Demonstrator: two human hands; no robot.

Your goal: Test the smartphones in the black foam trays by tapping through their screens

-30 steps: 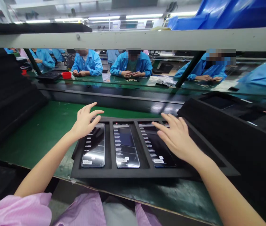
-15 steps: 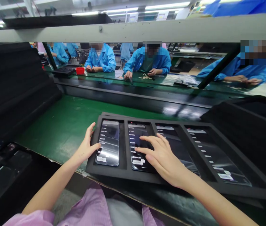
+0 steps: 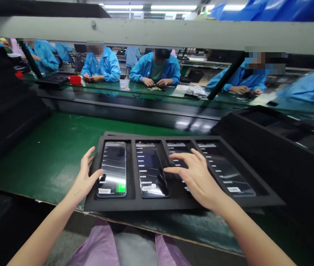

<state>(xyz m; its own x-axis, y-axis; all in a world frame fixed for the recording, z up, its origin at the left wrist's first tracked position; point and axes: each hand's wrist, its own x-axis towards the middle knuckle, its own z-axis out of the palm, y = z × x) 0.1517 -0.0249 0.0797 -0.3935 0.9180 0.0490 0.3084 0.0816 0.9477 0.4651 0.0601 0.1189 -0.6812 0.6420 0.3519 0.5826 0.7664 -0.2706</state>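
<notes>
A black foam tray [image 3: 131, 205] lies on the green bench with several smartphones in its slots, screens lit. My left hand [image 3: 86, 177] is at the tray's left edge, fingers apart, its thumb over the left side of the leftmost smartphone [image 3: 112, 171]. That screen has a bright green patch at its lower right. The second smartphone [image 3: 151, 170] shows a list of text lines. Over the third smartphone [image 3: 177, 147] hovers my right hand [image 3: 197, 177], fingers spread, partly hiding it; whether a fingertip touches the glass I cannot tell. The rightmost smartphone [image 3: 226, 170] also shows a list.
Stacked black foam trays [image 3: 4, 96] rise at the left, and another black foam tray [image 3: 256, 125] stands at the right. A grey beam [image 3: 157, 35] crosses above the bench. Beyond it, several people in blue jackets [image 3: 104, 66] work at a bench with a red bin [image 3: 75, 79].
My right hand has moved from the second smartphone to the third. The leftmost screen has changed, now with a green patch. The view has swung to the right.
</notes>
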